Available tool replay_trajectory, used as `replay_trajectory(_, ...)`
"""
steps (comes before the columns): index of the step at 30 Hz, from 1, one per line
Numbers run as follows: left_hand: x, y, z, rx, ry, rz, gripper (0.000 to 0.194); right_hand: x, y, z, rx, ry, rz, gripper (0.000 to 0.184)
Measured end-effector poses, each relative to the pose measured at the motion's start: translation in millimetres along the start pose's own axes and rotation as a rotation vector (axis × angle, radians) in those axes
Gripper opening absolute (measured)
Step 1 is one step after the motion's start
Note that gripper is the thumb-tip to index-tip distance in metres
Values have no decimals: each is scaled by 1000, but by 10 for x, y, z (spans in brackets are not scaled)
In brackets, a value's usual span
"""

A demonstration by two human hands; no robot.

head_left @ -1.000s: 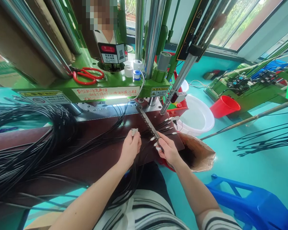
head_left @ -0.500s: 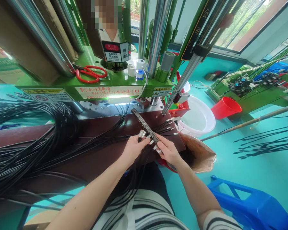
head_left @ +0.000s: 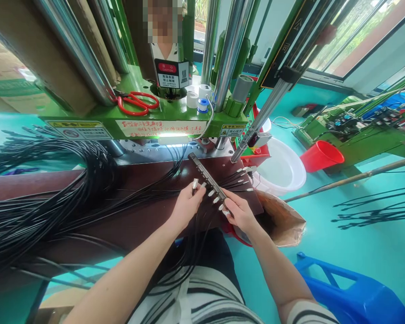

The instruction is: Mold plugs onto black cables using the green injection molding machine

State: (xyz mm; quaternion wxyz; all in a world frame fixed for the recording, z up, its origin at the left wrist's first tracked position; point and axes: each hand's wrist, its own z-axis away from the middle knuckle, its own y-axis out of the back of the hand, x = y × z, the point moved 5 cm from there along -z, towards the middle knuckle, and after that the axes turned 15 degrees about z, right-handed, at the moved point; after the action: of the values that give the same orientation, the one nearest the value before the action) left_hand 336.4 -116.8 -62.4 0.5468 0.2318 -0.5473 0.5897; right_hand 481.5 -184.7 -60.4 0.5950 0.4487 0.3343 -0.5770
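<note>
My right hand grips the near end of a long narrow metal bar, a mould-like strip with slots, held slanting above the brown worktop. Several silvery cable connectors sit along its near half, their black cables hanging toward my lap. My left hand is closed on cable ends; their metal plugs poke up past the thumb and fingers. One plug at the left thumb tip is close beside the bar's edge; whether it touches is hard to tell.
A green press with a hot-surface sign stands ahead, bearing red-handled scissors and tape rolls. Bundled black cables cover the left worktop. To the right are a white tub, a paper sack and a blue stool.
My left hand has drawn slightly left, away from the near part of the bar, and works further up it. More connectors along the bar now show. The camera view has shifted slightly.
</note>
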Motion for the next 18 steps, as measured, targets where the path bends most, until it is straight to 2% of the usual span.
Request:
replay_trajectory(3, -14, 16, 0, 19, 17, -10, 26, -7, -4, -1, -30, 6, 21, 54)
replay_trajectory(8, 0, 5, 31, 7, 115, 120, 30, -40, -15, 7, -77, 13, 29, 55)
replay_trajectory(14, 7, 25, 39, -2, 112, 143, 32, -34, -21, -6, -113, 60, 54, 56)
replay_trajectory(18, -8, 41, 39, 10, 116, 149, 33, 0, -29, -18, -111, 149, 163, 52)
